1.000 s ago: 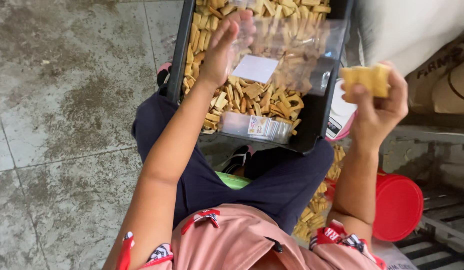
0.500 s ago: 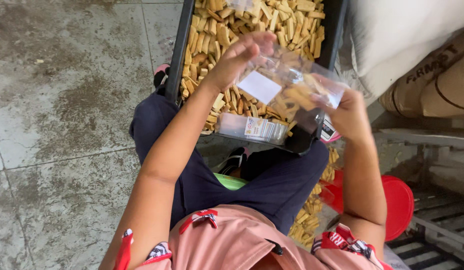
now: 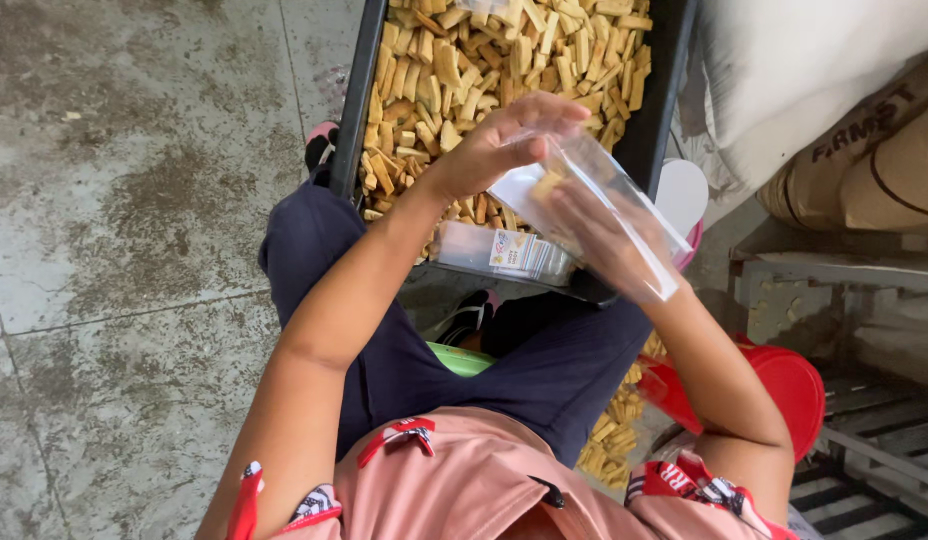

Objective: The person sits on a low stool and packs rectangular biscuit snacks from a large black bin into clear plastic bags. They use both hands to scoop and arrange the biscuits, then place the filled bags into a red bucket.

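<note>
A grey tiled floor (image 3: 134,200) spreads to the left of the person's fingers, stained in darker patches. Just beyond the fingers lies a long black tray (image 3: 356,110), filled with tan wafer sticks (image 3: 484,60). To the right of them are a white sack (image 3: 814,60) and brown sacks (image 3: 874,170). Below the right forearm stands a red bucket (image 3: 794,385), and more tan sticks (image 3: 614,440) lie beside it. A stack of clear packets (image 3: 504,252) rests at the tray's near end, just under the fingers. The left hand (image 3: 504,150) has its fingers (image 3: 559,108) pinching the upper edge of a clear plastic bag (image 3: 609,215). The right hand (image 3: 604,235) is pushed inside this bag, seen through the film; whether its fingers are spread or closed cannot be told. A wafer piece (image 3: 546,186) shows in the bag near the left thumb.
</note>
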